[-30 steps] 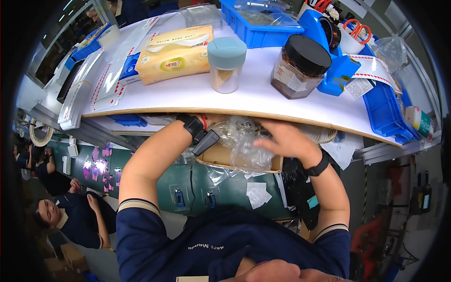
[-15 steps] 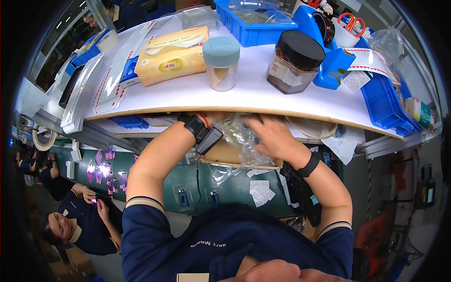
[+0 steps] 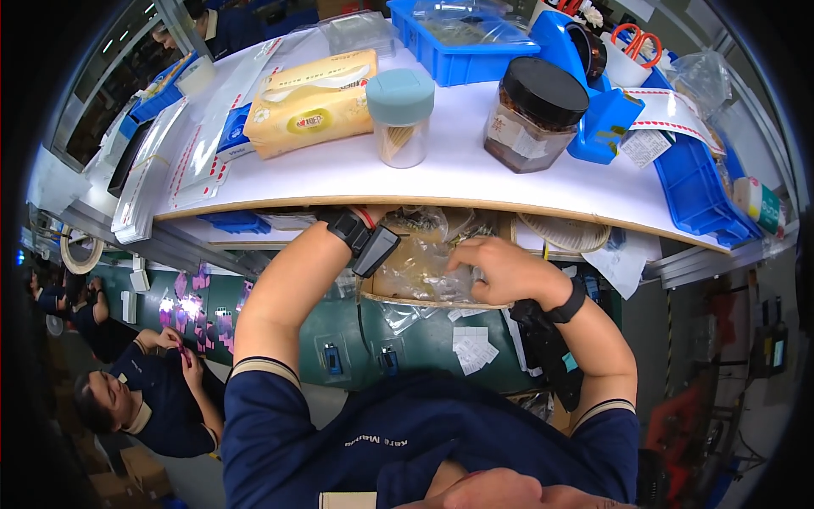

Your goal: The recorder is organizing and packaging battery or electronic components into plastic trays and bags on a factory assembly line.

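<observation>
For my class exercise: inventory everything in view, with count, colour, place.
Cardboard box: one, brown, below shelf
Plastic bags: several, clear, in box
Shelf: one, white, above box
Tissue pack: one, yellow, shelf left
Stick jar: one, blue-green lid, shelf centre
Hexagonal jar: one, black-lidded, shelf right
Tape dispenser: one, blue, shelf right
Bins: several, blue, around shelf
Table: one, green, below shelf
Small devices: two, blue, on table
Paper slips: several, white, on table
Flat pieces: many, pink, table's left
Co-workers: several, dark tops, left
Left hand: one, mostly hidden under shelf
Right hand: one, at bags
</observation>
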`<state>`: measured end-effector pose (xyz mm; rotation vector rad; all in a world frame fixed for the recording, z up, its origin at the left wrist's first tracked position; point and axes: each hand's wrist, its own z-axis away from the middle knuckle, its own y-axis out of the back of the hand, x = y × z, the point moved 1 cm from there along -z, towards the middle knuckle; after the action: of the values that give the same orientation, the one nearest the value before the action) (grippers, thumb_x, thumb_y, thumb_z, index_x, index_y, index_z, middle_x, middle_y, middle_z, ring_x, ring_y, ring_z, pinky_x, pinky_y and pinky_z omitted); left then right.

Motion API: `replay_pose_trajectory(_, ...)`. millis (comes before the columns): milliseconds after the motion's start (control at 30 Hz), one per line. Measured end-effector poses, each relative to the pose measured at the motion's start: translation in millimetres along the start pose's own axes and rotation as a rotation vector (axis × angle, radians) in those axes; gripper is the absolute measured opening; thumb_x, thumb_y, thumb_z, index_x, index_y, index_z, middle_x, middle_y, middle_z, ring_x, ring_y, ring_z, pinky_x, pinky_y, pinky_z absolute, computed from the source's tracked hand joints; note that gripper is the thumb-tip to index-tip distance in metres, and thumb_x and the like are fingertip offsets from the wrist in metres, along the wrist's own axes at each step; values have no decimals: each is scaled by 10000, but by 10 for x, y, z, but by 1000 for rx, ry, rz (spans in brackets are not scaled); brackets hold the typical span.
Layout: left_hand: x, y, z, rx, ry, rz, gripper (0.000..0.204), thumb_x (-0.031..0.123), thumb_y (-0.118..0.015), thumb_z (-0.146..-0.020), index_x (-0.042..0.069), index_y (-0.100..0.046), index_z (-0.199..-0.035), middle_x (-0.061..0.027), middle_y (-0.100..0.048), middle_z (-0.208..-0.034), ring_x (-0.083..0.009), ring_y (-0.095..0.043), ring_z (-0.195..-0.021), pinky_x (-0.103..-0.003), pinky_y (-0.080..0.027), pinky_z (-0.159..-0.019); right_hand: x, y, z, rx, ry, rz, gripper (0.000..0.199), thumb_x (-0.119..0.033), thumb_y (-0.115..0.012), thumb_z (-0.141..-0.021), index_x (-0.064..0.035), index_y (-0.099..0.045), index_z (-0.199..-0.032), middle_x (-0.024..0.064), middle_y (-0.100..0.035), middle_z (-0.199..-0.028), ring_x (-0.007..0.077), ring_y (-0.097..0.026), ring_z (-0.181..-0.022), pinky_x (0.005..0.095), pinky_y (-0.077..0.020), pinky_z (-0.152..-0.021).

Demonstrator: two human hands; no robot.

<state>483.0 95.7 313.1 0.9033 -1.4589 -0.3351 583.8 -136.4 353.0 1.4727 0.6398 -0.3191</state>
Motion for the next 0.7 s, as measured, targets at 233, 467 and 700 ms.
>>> replay_pose_trajectory(233, 90, -68, -7, 0, 49, 121, 266, 202, -581, -886, 70, -610, -1114, -109, -632, -1045, -223, -601, -923, -367, -476, -841, -8, 95, -171, 746, -59, 367, 256, -204, -736, -737, -28, -669, -910, 162, -651, -802, 350, -631, -770, 388, -508, -701)
replay_pose_trajectory(467, 70, -111, 208, 282, -112, 240, 165, 98, -654, -821, 43, -662, -976, -90, -658, -909, -223, -614, -836, -355, -504, -726, 267, 23, -275, 668, -249, 237, 218, -148, -645, -825, -11, -662, -995, 188, -660, -879, 355, -629, -814, 391, -493, -755)
replay_pose_trajectory(700, 745, -379, 607, -41, -553, -30, 87, 69, -592, -803, -5, -623, -837, -151, -627, -824, -340, -610, -778, -415, -494, -716, 335, -38, -353, 618, -284, 117, 245, -192, -646, -838, -13, -657, -1005, 171, -673, -916, 318, -642, -824, 376, -493, -758)
